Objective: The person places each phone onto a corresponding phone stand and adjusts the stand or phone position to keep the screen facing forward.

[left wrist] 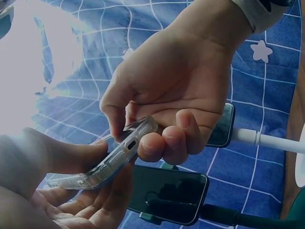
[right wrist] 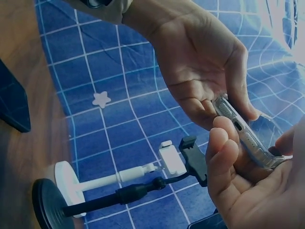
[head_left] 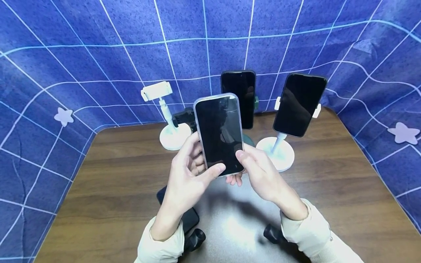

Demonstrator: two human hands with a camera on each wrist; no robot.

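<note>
A phone in a clear case (head_left: 218, 135) is held upright between both hands, its dark, glossy screen facing the head camera. My left hand (head_left: 185, 182) grips its lower left side, with the thumb over the bottom of the screen. On the lower right, my right hand (head_left: 263, 173) holds the phone with its thumb on the glass and fingers behind. The case's bottom edge and port opening (left wrist: 132, 144) show in the left wrist view. Both wrist views show fingers of each hand under the phone.
Behind stand a white phone holder (head_left: 169, 117) with no phone, a dark phone (head_left: 245, 84) on a green stand, and another phone (head_left: 299, 106) on a white stand. A black stand (right wrist: 52, 205) is beside the white one. Under the left forearm lies a dark phone (head_left: 190, 219).
</note>
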